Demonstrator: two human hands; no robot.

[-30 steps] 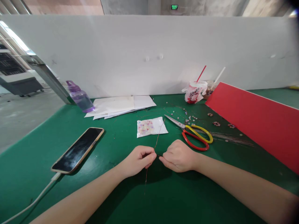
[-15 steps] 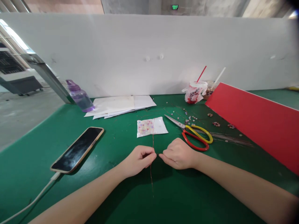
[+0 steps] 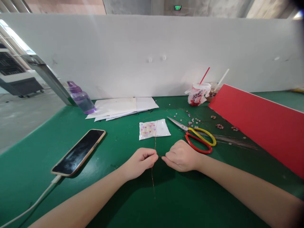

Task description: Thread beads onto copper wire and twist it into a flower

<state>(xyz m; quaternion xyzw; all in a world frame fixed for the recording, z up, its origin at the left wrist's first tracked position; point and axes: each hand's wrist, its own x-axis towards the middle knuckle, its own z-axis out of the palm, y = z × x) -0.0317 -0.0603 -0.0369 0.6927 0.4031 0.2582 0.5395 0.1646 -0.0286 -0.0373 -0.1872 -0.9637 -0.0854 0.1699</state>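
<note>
A thin copper-coloured wire (image 3: 152, 179) is pinched between the thumb and fingers of my left hand (image 3: 142, 161). One end runs up over a small packet of beads (image 3: 148, 129), the other hangs down toward me. Just to the right, my right hand (image 3: 180, 156) is closed, its thumb and finger pinching a short dark twisted bit of wire that spans the small gap between the hands. Scissors (image 3: 200, 136) with one yellow and one red handle lie just beyond my right hand.
Loose beads (image 3: 194, 121), small beaded rings (image 3: 219, 126) and a bundle of wires (image 3: 235, 141) lie by the scissors. A red board (image 3: 261, 120) leans at right. At left are a charging phone (image 3: 79, 152), a purple bottle (image 3: 82, 98) and papers (image 3: 118, 106); a wrapped cup (image 3: 197, 95) stands behind.
My left hand has shifted very slightly left, and the gap between the hands is a little wider. The wire's lower end has swung slightly left.
</note>
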